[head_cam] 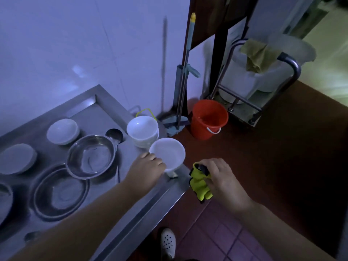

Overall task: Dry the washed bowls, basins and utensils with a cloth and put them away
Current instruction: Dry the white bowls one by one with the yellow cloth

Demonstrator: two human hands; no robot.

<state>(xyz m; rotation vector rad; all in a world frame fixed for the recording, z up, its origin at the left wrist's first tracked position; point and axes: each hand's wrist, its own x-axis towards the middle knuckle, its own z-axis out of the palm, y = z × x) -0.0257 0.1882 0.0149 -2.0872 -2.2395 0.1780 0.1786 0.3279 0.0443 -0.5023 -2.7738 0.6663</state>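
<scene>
My left hand [146, 169] grips a white bowl [168, 153] by its near side, at the right edge of the steel counter [143, 210]. My right hand [222, 178] holds a bunched yellow cloth [199, 185] just right of the bowl, over the floor. Behind the held bowl stands a stack of white bowls [143, 129]. Two more white bowls [63, 130] [16, 158] lie upside down further left. Two steel basins [91, 156] [60, 193] and a ladle [114, 135] sit mid-counter.
A red bucket [209, 118] stands on the floor right of the counter, beside a mop [185, 72] leaning on the wall. A metal trolley [263, 87] with a white tub and an olive rag is at back right. A white shoe [168, 242] shows below.
</scene>
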